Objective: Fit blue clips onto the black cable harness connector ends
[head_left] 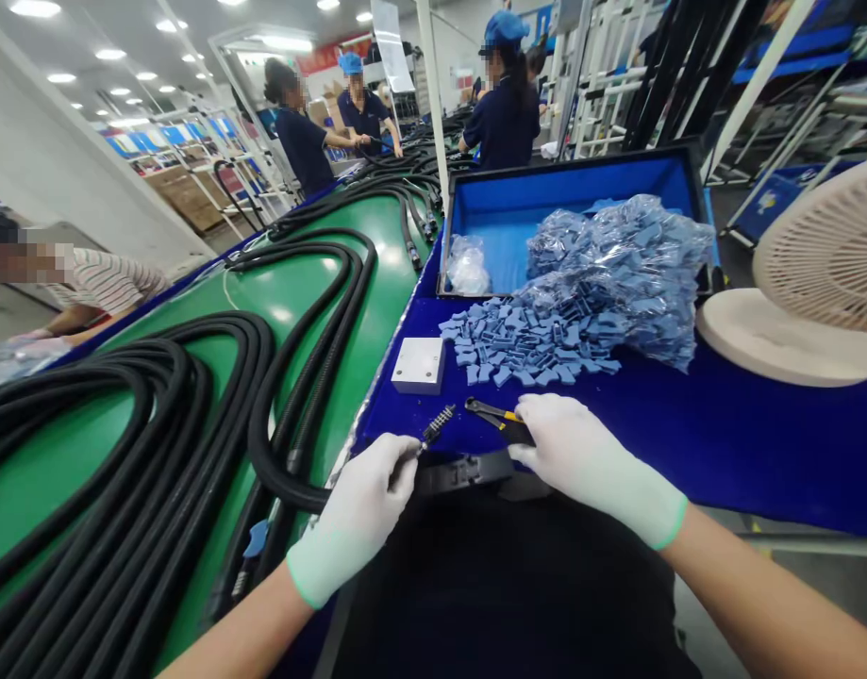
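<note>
My left hand [369, 509], in a white glove, pinches the lower end of a small black part with a coil spring [439, 424]. My right hand [581, 453], gloved too, is wrapped round the handles of black pliers with yellow on the grip [491, 412]. Their jaws point left toward the spring part, a little apart from it. Just beyond my left hand, a pale metal block [419, 366] sits on the blue table surface. Loose blue plastic clips [525, 339] lie heaped behind the pliers.
Black hoses [320, 368] run in loops over the green conveyor [391, 250] on the left. A blue bin [500, 250] with bagged clips [617, 255] stands behind the heap. A fan [822, 255] is at right. Several people are around.
</note>
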`<state>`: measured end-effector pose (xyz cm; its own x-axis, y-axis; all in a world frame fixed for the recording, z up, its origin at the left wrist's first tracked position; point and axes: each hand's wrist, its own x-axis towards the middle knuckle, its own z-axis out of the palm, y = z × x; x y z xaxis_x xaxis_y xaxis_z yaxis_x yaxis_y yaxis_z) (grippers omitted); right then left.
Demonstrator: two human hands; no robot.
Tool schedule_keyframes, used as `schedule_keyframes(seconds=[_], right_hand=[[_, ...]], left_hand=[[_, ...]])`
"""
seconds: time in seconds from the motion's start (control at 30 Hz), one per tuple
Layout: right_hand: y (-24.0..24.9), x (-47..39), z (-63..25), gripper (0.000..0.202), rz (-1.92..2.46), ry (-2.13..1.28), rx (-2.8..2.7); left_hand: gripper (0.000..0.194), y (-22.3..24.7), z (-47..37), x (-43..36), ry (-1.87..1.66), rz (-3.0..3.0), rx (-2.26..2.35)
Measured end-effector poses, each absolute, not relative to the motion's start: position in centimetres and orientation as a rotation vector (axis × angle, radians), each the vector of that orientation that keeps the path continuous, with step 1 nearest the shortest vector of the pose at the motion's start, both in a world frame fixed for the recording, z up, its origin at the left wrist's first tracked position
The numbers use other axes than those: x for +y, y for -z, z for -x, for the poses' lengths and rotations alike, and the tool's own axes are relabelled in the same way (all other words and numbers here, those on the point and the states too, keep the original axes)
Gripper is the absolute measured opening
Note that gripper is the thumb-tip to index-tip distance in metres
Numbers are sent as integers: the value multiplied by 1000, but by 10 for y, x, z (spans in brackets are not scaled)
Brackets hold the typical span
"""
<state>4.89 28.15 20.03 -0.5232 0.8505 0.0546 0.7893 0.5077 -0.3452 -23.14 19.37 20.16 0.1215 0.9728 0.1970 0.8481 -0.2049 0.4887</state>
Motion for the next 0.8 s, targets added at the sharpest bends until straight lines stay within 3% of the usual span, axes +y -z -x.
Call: schedule_keyframes(seconds=[0.1, 0.3, 0.43, 0.8], right_hand=[[-182, 288, -50, 10, 1430, -237, -2615], [-199, 295, -42, 9, 1313, -910, -2243], [-218, 286, -23, 29, 871, -1049, -2301], [-217, 278, -2, 30, 684, -782, -2443]], left_hand=[[24, -217, 220, 202, -749, -1815, 1906], [32, -247, 216, 217, -982, -1403, 1779], [40, -258, 219, 220, -1020, -1315, 1744], [26, -265, 208, 217, -1100, -1606, 1780]])
